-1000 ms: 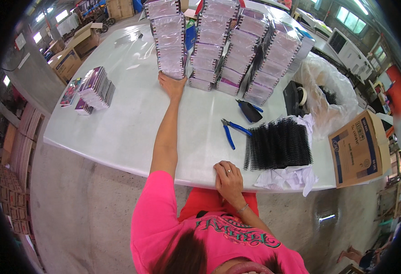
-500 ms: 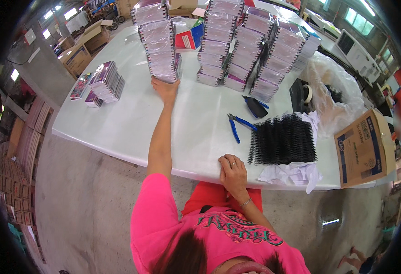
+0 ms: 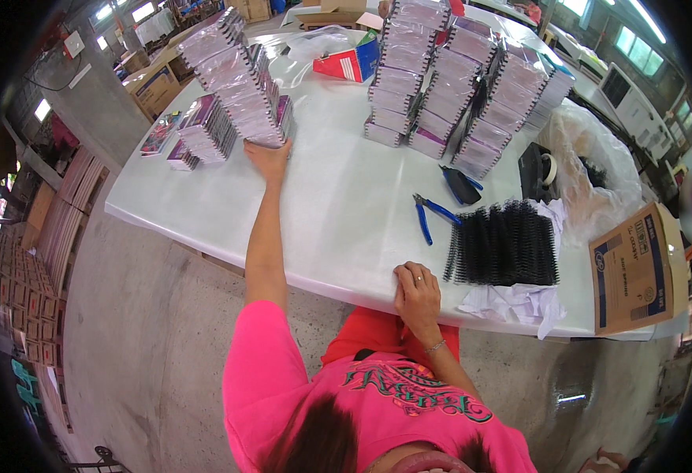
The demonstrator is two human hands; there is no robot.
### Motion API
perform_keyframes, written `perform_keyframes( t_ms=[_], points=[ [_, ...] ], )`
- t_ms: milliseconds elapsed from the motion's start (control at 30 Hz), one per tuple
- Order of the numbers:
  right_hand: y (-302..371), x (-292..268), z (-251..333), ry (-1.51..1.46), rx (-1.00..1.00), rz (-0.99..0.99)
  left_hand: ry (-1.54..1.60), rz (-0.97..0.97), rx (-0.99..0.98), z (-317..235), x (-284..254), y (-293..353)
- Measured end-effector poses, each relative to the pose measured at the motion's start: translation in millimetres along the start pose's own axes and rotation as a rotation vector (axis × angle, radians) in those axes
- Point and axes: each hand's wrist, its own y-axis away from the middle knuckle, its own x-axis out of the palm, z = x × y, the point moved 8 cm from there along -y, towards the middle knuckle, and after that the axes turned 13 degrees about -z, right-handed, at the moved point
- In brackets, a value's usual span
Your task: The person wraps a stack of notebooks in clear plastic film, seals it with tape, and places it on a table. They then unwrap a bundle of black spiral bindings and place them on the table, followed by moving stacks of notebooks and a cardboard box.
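My left hand (image 3: 268, 161) is closed against the base of a tall stack of spiral-bound notebooks (image 3: 239, 91) in clear wrap, its fingers partly hidden by the bottom bundle. The stack leans left and stands beside a shorter stack of purple-covered notebooks (image 3: 206, 130). My right hand (image 3: 418, 299) rests on the near table edge, fingers curled in with nothing seen in them. Near it lie a pair of blue-handled cutters (image 3: 436, 217) and a heap of black spiral binding coils (image 3: 504, 244).
More tall notebook stacks (image 3: 397, 75) stand at the back right of the white table (image 3: 322, 213). A second blue-handled tool (image 3: 462, 186), a black tape dispenser (image 3: 533, 169), a clear plastic bag (image 3: 590, 173) and a cardboard box (image 3: 634, 268) line the right side. Behind is a red-and-blue box (image 3: 350, 63).
My left hand has moved the tall notebook stack left across the table, up beside the shorter stack. The stack leans more. My right hand stays on the table edge.
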Motion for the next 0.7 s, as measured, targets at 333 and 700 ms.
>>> perform_keyframes(
  t_ms=[333, 700],
  points=[
    [-1, -1, 1, -0.006, 0.007, -0.007, -0.050, -0.052, 0.024, 27, -8, -19],
    [-3, 1, 3, 0.022, 0.003, 0.003, -0.089, -0.002, 0.007, 42, -10, -33]
  ],
)
